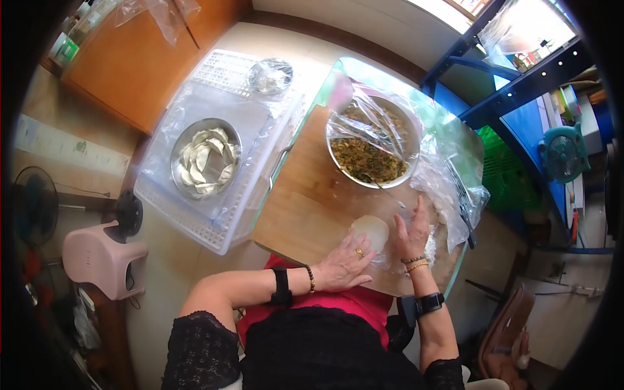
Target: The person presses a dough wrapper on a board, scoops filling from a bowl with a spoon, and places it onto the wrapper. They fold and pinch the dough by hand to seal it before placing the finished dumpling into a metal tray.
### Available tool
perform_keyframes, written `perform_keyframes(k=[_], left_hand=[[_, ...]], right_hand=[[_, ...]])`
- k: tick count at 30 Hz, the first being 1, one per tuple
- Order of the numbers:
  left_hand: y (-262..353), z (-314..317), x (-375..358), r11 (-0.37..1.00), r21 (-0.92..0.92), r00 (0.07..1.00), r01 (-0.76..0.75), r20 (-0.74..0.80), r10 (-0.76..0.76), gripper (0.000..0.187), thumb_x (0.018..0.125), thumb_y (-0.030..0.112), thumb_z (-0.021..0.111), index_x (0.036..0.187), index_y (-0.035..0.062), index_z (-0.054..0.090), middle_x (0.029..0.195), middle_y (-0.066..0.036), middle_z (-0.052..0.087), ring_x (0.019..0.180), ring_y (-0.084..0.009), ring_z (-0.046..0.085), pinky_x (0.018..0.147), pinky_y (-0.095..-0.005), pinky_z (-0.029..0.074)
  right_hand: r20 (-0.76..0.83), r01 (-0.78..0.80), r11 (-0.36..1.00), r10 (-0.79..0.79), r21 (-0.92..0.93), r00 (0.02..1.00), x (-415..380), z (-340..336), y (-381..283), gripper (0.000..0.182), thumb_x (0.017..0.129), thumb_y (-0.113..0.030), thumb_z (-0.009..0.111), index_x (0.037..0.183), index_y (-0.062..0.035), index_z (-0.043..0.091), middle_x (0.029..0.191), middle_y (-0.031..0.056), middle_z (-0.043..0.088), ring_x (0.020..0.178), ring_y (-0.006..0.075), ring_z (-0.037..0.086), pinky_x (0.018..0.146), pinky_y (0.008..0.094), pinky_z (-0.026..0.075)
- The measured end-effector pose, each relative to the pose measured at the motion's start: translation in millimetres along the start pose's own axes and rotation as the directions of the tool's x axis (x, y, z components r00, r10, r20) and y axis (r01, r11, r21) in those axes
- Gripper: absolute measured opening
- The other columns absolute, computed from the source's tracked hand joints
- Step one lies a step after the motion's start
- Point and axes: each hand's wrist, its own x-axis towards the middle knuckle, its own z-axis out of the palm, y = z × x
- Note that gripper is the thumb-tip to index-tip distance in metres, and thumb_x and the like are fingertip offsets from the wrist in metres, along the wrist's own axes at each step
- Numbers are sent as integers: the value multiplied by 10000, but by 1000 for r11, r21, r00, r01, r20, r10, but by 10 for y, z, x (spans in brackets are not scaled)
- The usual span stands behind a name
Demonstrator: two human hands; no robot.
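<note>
My left hand [344, 263] reaches in palm down over the wooden board [299, 201], its fingertips at the near edge of a round, flat, pale wrapper [372, 232]. Its fingers are spread a little. To the right of the wrapper, my right hand [414, 233] is raised with its palm turned inward and the thumb apart from the fingers; I see nothing in it. Beyond both hands stands a large bowl of chopped filling [367, 159], partly covered by clear plastic. A utensil handle sticks out over its near rim.
On the left, a white plastic crate [224, 240] bears a metal bowl of folded dumplings [205, 159] and a small plastic-covered bowl [270, 77]. Crumpled plastic [448, 188] and white flour [430, 247] lie on the right. A pink stool [97, 260] stands on the floor.
</note>
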Motion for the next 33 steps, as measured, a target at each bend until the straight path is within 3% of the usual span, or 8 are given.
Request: perform_keyframes(k=[7,9,11,17,19,23,28,33], left_hand=[[-3,-91,-45,1000,16,997,-18,73,17,637,855,447,594,1255,-41,509,1344,-241,433,1334,-404,335,1129,-564,200],[-25,-86,-85,1000,-3,996,4,91,-3,640,851,435,604,1256,-51,505,1334,-240,441,1329,-410,339,1128,-565,205],[-70,-34,-92,998,32,998,-52,-40,54,635,851,428,606,1264,-42,500,1336,-238,445,1319,-408,355,1129,-563,201],[-46,-101,-148,999,2,992,45,-116,-45,621,861,452,592,1264,-14,513,1340,-239,449,1315,-376,377,1134,-565,187],[-94,-128,-170,999,17,994,30,-105,-28,621,859,453,595,1263,-13,514,1338,-241,448,1314,-381,374,1133,-566,189],[-126,-211,-213,996,68,998,51,19,-52,625,856,449,604,1262,-16,511,1337,-247,440,1323,-399,350,1126,-569,203],[-183,-238,-95,989,32,986,147,-81,-144,631,839,439,624,1259,-18,510,1345,-244,429,1333,-402,332,1119,-567,220],[-207,-137,97,995,39,994,95,-55,-93,630,826,434,637,1249,-17,518,1350,-249,424,1328,-409,342,1114,-556,241]], right_hand=[[120,337,912,-317,-233,941,-312,164,-581,735,792,-270,699,1391,3,374,1219,211,550,1076,355,550,888,444,406],[79,331,893,-323,-305,943,-158,267,-400,780,772,-333,716,1388,0,373,1192,200,568,1048,343,560,882,444,404],[74,34,995,-27,-97,997,71,295,-202,804,755,-350,736,1390,-11,376,1143,188,590,1026,333,565,884,443,400],[-20,68,994,-67,82,998,1,158,-260,775,772,-189,729,1427,-6,355,1161,224,572,1013,364,564,871,475,434],[-5,386,922,-386,0,922,-151,196,-517,785,766,-201,725,1429,-4,353,1165,228,563,997,368,563,882,466,421],[33,295,932,-295,-211,955,-120,390,-559,776,768,-282,712,1410,-3,377,1095,200,584,967,360,565,858,460,392],[-104,-33,996,42,79,994,112,295,-197,760,804,-285,705,1428,-30,355,1053,174,603,967,334,572,855,444,413],[-72,17,988,-6,150,997,-55,-49,-108,744,801,-211,700,1433,-28,354,1123,185,584,1007,340,561,869,440,414]])
